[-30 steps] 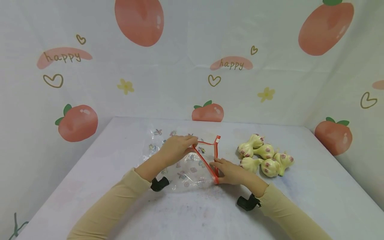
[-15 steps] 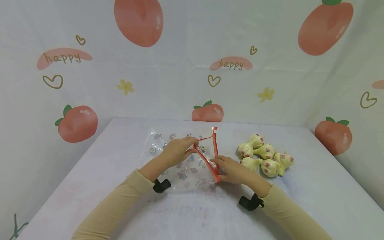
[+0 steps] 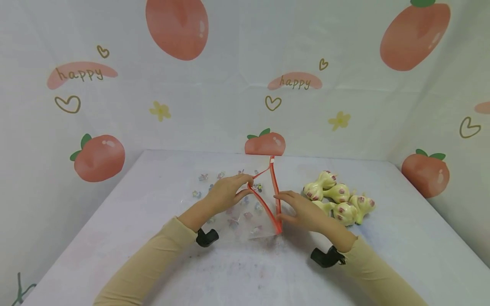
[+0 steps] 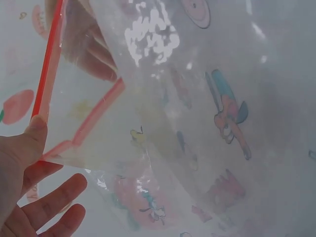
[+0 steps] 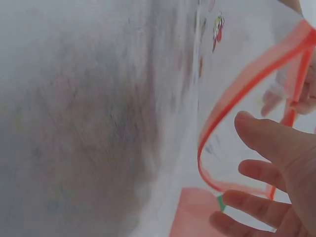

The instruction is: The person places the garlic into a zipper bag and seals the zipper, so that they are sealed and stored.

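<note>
A clear zip bag [image 3: 239,216] with small cartoon prints and a red zip edge [image 3: 275,187] lies mid-table, its mouth spread apart toward the right. My left hand [image 3: 226,192] pinches the near side of the red edge between thumb and finger; in the left wrist view the thumb [image 4: 37,129] presses on the red strip while the other fingers are spread. At the mouth is my right hand [image 3: 304,212], thumb and fingers apart. The right wrist view shows that hand [image 5: 281,168] with loosely extended fingers overlapping the bag's opening, pinching nothing.
Several garlic bulbs [image 3: 345,213] lie in a cluster just right of and behind my right hand. A printed white cloth wall [image 3: 214,123] rises behind the white table [image 3: 229,276]. A black wrist camera [image 3: 327,257] hangs under each wrist.
My right hand has drawn off the red edge, slightly to the right, its fingers opening. The bag's far red corner has swung up and away, widening the mouth. My left hand keeps its pinch.
</note>
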A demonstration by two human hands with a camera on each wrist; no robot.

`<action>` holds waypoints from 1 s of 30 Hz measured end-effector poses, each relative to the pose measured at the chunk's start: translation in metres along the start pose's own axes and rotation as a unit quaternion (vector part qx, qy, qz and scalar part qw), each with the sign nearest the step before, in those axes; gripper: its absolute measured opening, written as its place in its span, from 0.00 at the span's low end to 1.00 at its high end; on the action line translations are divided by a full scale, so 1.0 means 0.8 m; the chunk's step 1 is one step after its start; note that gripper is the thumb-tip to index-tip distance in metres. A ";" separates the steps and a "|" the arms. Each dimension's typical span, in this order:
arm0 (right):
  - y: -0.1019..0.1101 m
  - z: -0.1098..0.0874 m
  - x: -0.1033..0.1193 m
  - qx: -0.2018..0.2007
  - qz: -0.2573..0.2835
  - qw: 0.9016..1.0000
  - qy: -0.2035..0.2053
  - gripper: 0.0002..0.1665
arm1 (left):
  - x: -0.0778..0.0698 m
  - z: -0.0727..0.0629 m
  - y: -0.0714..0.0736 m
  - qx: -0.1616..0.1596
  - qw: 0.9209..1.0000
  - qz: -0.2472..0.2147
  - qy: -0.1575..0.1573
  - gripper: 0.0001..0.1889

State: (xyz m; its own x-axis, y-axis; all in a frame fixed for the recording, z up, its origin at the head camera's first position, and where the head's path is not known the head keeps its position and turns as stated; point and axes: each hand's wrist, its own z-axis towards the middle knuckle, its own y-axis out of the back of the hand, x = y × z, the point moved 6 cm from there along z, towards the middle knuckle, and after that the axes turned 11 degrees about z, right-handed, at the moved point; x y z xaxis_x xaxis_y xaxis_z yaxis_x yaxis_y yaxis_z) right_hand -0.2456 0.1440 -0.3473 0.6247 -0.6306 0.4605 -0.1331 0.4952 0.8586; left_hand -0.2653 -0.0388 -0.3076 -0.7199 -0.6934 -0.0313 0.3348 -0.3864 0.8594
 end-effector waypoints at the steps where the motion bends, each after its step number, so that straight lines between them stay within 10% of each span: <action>1: 0.003 -0.001 0.000 -0.006 -0.001 1.000 0.001 0.30 | 0.000 0.000 0.000 0.000 1.000 0.000 0.000 0.10; 30: 0.054 -0.042 -0.031 -0.043 0.033 0.997 -0.047 0.27 | 0.004 -0.008 -0.004 0.017 1.000 0.001 0.019 0.11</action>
State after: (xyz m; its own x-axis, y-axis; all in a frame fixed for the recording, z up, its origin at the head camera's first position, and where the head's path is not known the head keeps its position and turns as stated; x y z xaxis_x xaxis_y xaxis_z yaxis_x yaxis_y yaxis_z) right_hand -0.2413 0.2014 -0.3292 0.5421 -0.6456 0.5379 -0.1021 0.5847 0.8048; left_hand -0.2650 -0.0436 -0.3139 -0.6948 -0.7175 -0.0489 0.3142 -0.3640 0.8768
